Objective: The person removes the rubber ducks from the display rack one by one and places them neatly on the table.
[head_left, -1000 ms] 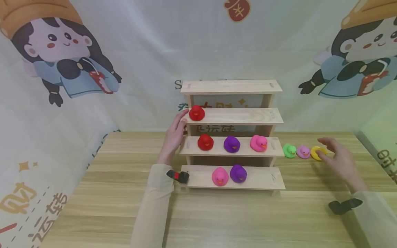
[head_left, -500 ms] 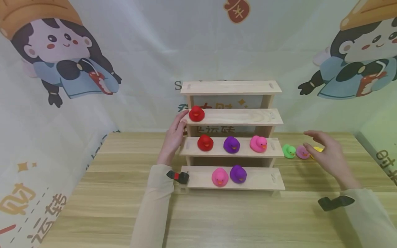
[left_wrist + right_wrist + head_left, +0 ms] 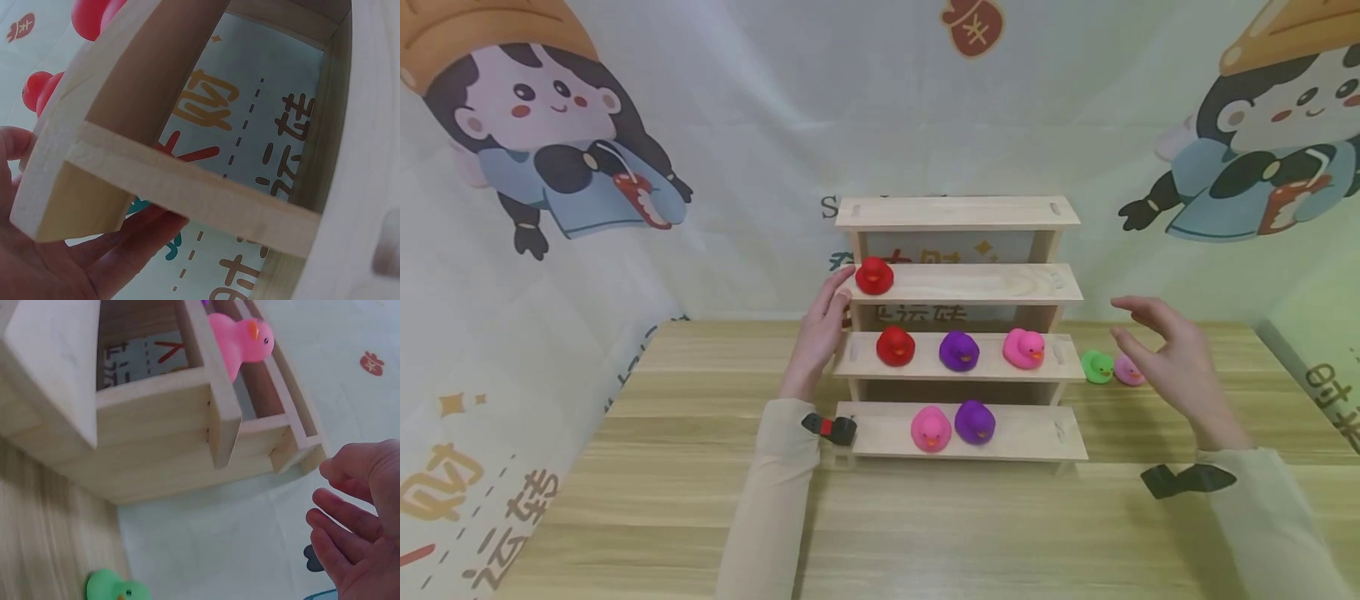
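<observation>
My left hand (image 3: 818, 342) holds the left end of a stepped wooden shelf (image 3: 985, 283), thumb and fingers on either side of a plank end in the left wrist view. Beside its fingertips a red rubber duck (image 3: 874, 277) sits on the second tier from the top. The tier below bears a red duck (image 3: 895, 346), a purple duck (image 3: 958, 352) and a pink duck (image 3: 1024, 348). Another pink duck (image 3: 931, 429) and purple duck (image 3: 975, 422) sit on the lowest tier. My right hand (image 3: 1180, 362), fingers apart and holding nothing, hovers right of the shelf.
On the wooden table (image 3: 647, 467), right of the shelf, stand a green duck (image 3: 1097, 367) and a light purple duck (image 3: 1129, 371), the latter partly behind the right hand. A printed cloth (image 3: 760, 150) hangs behind the shelf.
My right hand has left the yellow duck and moved left and up toward the shelf; the yellow duck is now hidden behind it. The left hand stays on the shelf.
</observation>
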Tool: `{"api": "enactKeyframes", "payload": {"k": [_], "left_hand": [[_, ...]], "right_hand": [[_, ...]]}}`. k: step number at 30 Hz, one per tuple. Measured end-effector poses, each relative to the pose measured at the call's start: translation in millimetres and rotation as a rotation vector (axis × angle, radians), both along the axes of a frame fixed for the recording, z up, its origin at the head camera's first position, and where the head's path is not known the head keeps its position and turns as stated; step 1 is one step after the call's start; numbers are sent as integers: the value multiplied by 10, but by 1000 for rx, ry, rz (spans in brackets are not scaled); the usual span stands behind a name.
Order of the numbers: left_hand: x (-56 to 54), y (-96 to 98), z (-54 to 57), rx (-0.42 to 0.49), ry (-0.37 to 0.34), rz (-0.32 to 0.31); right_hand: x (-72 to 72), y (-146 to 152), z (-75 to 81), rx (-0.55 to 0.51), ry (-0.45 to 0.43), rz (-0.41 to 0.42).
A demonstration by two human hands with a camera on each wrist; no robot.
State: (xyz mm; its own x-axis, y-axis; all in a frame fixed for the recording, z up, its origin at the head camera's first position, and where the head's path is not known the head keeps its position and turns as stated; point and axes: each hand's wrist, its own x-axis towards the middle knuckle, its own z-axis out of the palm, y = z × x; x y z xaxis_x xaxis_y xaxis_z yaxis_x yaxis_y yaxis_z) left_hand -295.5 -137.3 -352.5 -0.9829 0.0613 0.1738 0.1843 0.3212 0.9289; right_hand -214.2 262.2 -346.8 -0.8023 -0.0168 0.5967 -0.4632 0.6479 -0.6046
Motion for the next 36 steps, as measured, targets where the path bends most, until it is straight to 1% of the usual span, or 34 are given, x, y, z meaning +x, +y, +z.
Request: {"api": "enactKeyframes", "payload": {"k": [5, 12, 17, 23, 27, 30, 36], "left_hand": [[-9, 1, -8, 4, 1, 4], [-15, 14, -9, -6, -18, 9], [-17, 23, -6, -8, -23, 9], [-4, 20, 2, -4, -27, 19], [-3, 12, 1, 7, -27, 23], [-5, 6, -1, 17, -27, 23], [-13, -1, 0, 26, -27, 18]], "right_hand": [[-24, -140, 57, -41, 3, -6], [-92, -305, 108, -99, 68, 19], [-135, -422, 125, -121, 62, 33], [-188, -592, 144, -127, 52, 97], [-230, -733, 171, -169, 50, 163], [-247, -834, 202, -222, 43, 212], [-281, -998, 243, -281, 18, 265]]}}
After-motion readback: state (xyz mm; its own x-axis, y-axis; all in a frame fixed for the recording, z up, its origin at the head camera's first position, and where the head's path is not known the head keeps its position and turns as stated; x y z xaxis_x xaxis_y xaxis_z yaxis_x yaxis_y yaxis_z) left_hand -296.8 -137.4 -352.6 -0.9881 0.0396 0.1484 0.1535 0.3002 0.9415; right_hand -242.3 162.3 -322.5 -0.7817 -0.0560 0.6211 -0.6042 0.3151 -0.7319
